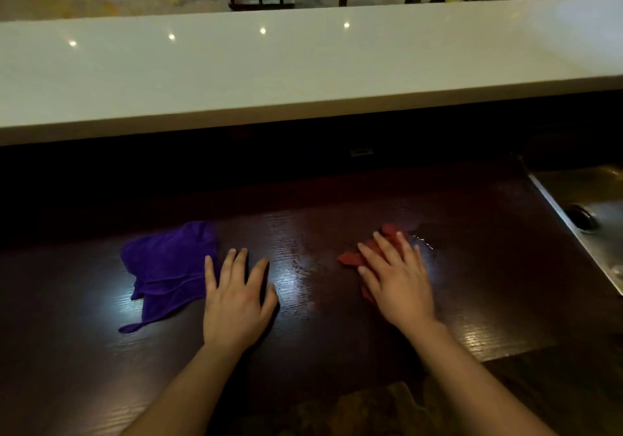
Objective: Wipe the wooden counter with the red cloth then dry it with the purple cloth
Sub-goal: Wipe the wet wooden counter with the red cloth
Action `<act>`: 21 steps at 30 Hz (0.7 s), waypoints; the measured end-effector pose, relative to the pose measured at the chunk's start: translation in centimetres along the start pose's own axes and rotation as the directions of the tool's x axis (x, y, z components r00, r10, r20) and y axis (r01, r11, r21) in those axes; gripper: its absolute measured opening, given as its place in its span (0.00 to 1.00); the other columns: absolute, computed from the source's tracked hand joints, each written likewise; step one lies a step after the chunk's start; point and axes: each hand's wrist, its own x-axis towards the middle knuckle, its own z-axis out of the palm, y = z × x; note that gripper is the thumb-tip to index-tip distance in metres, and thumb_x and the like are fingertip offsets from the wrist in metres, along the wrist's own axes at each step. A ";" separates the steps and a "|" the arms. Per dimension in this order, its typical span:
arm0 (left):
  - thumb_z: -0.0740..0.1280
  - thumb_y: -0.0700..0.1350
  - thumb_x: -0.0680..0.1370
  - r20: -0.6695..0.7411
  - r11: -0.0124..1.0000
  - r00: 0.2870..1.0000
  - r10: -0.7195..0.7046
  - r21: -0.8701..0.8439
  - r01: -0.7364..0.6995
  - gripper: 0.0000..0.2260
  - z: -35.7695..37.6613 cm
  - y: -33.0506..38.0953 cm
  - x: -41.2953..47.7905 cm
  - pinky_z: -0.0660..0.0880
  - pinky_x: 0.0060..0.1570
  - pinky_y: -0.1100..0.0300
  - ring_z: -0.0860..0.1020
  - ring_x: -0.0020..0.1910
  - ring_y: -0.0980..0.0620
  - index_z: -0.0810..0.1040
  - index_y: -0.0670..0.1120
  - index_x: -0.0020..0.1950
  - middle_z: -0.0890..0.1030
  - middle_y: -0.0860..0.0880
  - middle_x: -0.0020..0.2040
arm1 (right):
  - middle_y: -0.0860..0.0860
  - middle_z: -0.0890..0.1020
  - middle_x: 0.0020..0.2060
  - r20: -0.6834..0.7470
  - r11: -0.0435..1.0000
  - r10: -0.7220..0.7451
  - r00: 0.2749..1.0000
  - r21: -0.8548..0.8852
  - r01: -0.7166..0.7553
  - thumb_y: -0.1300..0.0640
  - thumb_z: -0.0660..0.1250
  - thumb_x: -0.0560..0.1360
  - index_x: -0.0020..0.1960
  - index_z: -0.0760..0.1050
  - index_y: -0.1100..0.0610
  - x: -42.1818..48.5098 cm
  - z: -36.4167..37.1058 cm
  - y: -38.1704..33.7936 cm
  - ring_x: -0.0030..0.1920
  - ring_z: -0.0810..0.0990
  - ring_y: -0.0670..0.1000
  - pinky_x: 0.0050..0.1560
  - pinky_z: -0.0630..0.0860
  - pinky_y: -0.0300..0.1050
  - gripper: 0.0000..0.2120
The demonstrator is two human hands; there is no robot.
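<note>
Fingers of our right hand (396,279) lie spread and flat, pressing down on the red cloth (377,253) rather than clenching it; fingers of our left hand (236,297) are likewise splayed and released, palm flat on the wooden counter (320,317), with the little finger at or just over the right edge of the purple cloth (168,267), though we cannot tell whether it truly touches. We judge the wiping step to be in hand and the drying step not yet begun. Risks noted: the red cloth is bunched small under the palm, so a stroke could let it slip out or leave unwiped strips; a thin line of liquid glints just beyond the right fingertips and could be pushed toward the metal sink (593,220) at the counter's right edge or merely smeared; the left hand could drag the purple cloth into the damp patch and wet it before it is needed. As to appearance, the red cloth is crumpled, mostly hidden by the hand, showing only at the fingertips and along the thumb side. The purple cloth lies loosely folded and apparently dry, well apart from the red one, a hanging loop trailing from its near corner. Both rest on dark, glossy wood showing streaky reflections.
</note>
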 end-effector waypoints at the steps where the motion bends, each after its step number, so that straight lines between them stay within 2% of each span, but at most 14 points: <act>1: 0.55 0.57 0.77 0.012 1.000 1.000 0.005 -0.001 -0.005 0.25 0.0 0.6 0.1 0.50 0.74 0.35 0.64 0.74 0.38 0.72 0.48 0.70 0.71 0.37 0.70 | 0.48 0.68 0.75 -0.008 0.999 0.035 0.999 0.017 -0.035 0.42 0.60 0.79 0.71 0.71 0.42 0.3 0.2 -0.6 0.77 0.57 0.60 0.76 0.53 0.62 0.21; 3: 0.55 0.58 0.76 0.038 1.000 0.999 0.009 -0.025 -0.008 0.26 0.0 2.9 0.3 0.53 0.73 0.35 0.62 0.75 0.37 0.71 0.50 0.71 0.69 0.37 0.72 | 0.48 0.68 0.75 -0.020 0.998 -0.065 0.998 0.013 0.065 0.42 0.60 0.78 0.70 0.71 0.41 -1.0 0.8 -1.4 0.77 0.59 0.60 0.76 0.53 0.63 0.21; 6: 0.55 0.59 0.76 0.071 0.998 0.997 0.037 -0.052 -0.033 0.26 0.7 7.9 0.9 0.49 0.73 0.34 0.57 0.77 0.40 0.68 0.54 0.73 0.65 0.40 0.76 | 0.45 0.65 0.76 0.014 0.919 -0.392 0.920 -0.032 0.392 0.39 0.56 0.79 0.71 0.66 0.38 -5.4 1.4 1.1 0.78 0.57 0.58 0.76 0.55 0.62 0.21; 8: 0.55 0.60 0.77 0.085 0.998 0.996 0.019 -0.064 -0.013 0.25 1.4 10.6 1.1 0.45 0.74 0.34 0.53 0.78 0.43 0.65 0.56 0.74 0.62 0.42 0.77 | 0.44 0.64 0.76 0.034 0.892 -0.448 0.893 -0.040 0.450 0.38 0.54 0.80 0.73 0.64 0.38 -6.9 0.9 4.8 0.78 0.56 0.56 0.76 0.55 0.60 0.21; 10: 0.55 0.60 0.77 0.092 0.998 0.996 -0.022 -0.063 0.028 0.26 2.2 12.0 1.1 0.42 0.73 0.34 0.49 0.79 0.44 0.63 0.58 0.75 0.60 0.43 0.78 | 0.45 0.67 0.75 0.017 0.938 -0.341 0.940 -0.063 0.342 0.38 0.54 0.80 0.72 0.66 0.38 -6.5 0.0 8.9 0.78 0.58 0.56 0.75 0.56 0.59 0.21; 12: 0.55 0.61 0.78 0.074 0.998 0.996 -0.041 -0.045 0.044 0.26 2.9 12.3 1.0 0.43 0.74 0.34 0.48 0.79 0.44 0.62 0.59 0.75 0.59 0.42 0.78 | 0.47 0.70 0.74 -0.027 0.995 -0.089 0.996 -0.040 0.088 0.40 0.54 0.79 0.71 0.70 0.41 -4.7 -1.0 12.1 0.77 0.60 0.58 0.75 0.56 0.59 0.22; 14: 0.54 0.61 0.78 0.068 0.998 0.997 -0.042 -0.045 0.045 0.26 3.1 12.4 1.1 0.44 0.74 0.34 0.49 0.79 0.45 0.63 0.58 0.75 0.60 0.42 0.78 | 0.50 0.71 0.73 -0.088 0.991 0.136 0.987 0.011 -0.135 0.41 0.55 0.79 0.70 0.72 0.43 -1.8 -1.8 13.5 0.76 0.60 0.60 0.74 0.56 0.62 0.21; 16: 0.53 0.62 0.78 0.073 0.998 0.996 -0.043 -0.046 0.046 0.25 3.2 12.4 1.1 0.45 0.74 0.35 0.50 0.79 0.45 0.63 0.58 0.75 0.61 0.43 0.78 | 0.51 0.70 0.73 -0.105 0.975 0.221 0.970 0.044 -0.217 0.44 0.59 0.80 0.69 0.73 0.45 0.4 -1.6 12.5 0.76 0.60 0.62 0.75 0.54 0.63 0.19; 18: 0.53 0.62 0.78 0.068 0.997 0.997 -0.048 -0.059 0.052 0.25 3.0 12.5 1.1 0.46 0.74 0.35 0.51 0.79 0.45 0.65 0.58 0.74 0.62 0.43 0.77 | 0.51 0.72 0.72 -0.106 0.992 0.122 0.987 0.055 -0.117 0.46 0.63 0.79 0.69 0.74 0.47 1.3 -1.2 10.1 0.75 0.62 0.62 0.75 0.56 0.62 0.19; 20: 0.54 0.61 0.78 0.065 0.995 0.997 -0.051 -0.081 0.056 0.25 2.8 12.6 1.1 0.47 0.74 0.35 0.54 0.78 0.45 0.67 0.57 0.73 0.64 0.43 0.77 | 0.49 0.72 0.72 -0.080 0.992 -0.113 0.990 0.041 0.117 0.45 0.63 0.78 0.68 0.74 0.45 0.4 -0.7 8.2 0.75 0.63 0.60 0.75 0.57 0.61 0.19; 21: 0.54 0.61 0.78 0.062 0.995 0.997 -0.051 -0.088 0.057 0.25 2.7 12.7 1.1 0.48 0.74 0.35 0.55 0.78 0.45 0.67 0.56 0.73 0.65 0.43 0.76 | 0.48 0.71 0.73 -0.051 0.965 -0.259 0.965 0.028 0.261 0.44 0.62 0.78 0.69 0.72 0.43 -0.6 -0.6 8.0 0.75 0.63 0.59 0.76 0.56 0.61 0.19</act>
